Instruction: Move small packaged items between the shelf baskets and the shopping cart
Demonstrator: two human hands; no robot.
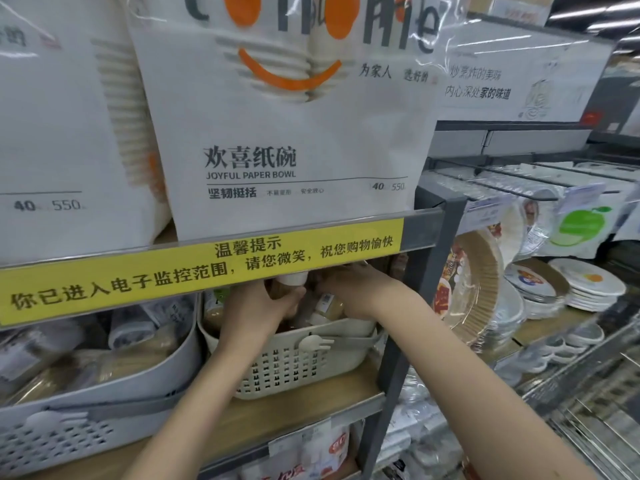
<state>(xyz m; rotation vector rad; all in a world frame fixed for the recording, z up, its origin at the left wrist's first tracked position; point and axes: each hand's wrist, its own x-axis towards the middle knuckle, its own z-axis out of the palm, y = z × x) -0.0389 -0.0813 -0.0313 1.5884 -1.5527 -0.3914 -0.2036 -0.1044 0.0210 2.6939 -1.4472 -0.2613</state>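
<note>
Packaged items [292, 299] in both hands' fingers [294, 296]

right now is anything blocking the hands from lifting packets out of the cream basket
Yes: the yellow notice strip on the shelf edge hangs low over the cream basket, hiding the fingertips of the left hand and right hand.

Tight slot here: the yellow strip [207, 271] hangs low over the cream basket [294, 368], packets [325, 306] crowd inside, grey post [415, 289] blocks right, grey basket [104, 393] walls left.
</note>
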